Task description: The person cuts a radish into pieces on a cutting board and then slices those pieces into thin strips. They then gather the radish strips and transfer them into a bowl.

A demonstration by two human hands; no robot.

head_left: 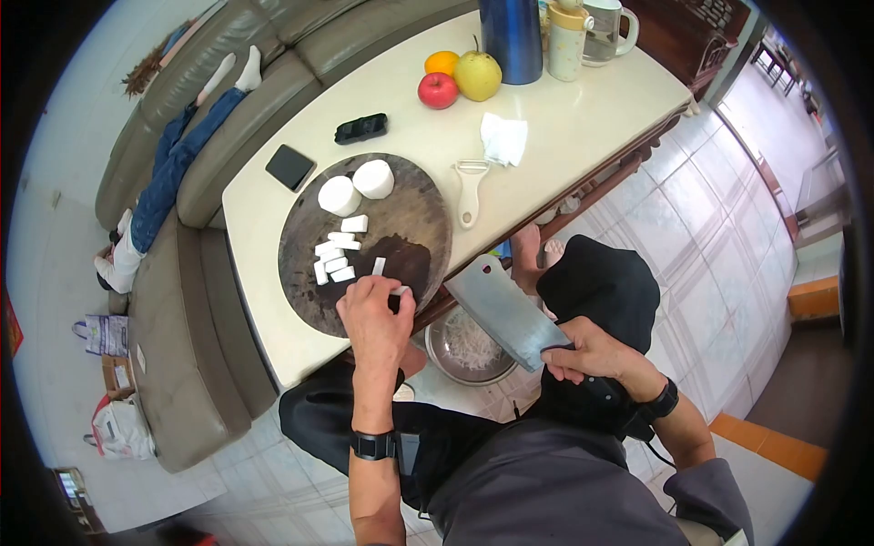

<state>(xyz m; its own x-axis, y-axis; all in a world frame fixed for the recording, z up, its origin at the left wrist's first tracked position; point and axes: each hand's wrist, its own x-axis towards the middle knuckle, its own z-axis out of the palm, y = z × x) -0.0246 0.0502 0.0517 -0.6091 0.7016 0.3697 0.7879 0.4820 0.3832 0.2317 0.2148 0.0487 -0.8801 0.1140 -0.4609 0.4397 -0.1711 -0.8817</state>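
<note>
My left hand [375, 318] is over the near edge of a round dark cutting board [305, 205], its fingers closed on a small white piece [399, 291]. Another white piece [379, 266] lies just beyond the fingertips. Several cut white pieces [335, 253] lie on the board's middle, and two thick white rounds [356, 187] sit at its far side. My right hand [583, 353] grips the handle of a wide cleaver [503, 309], held off the table to the right of the board. A dark wet patch [391, 255] shows on the wood.
On the table [419, 136] are a peeler [470, 196], a white tissue [504, 139], fruit [478, 75], a blue flask [512, 41], and a black phone [290, 167]. Below its edge is a metal bowl [469, 350]. A person [182, 173] lies on the sofa [182, 346].
</note>
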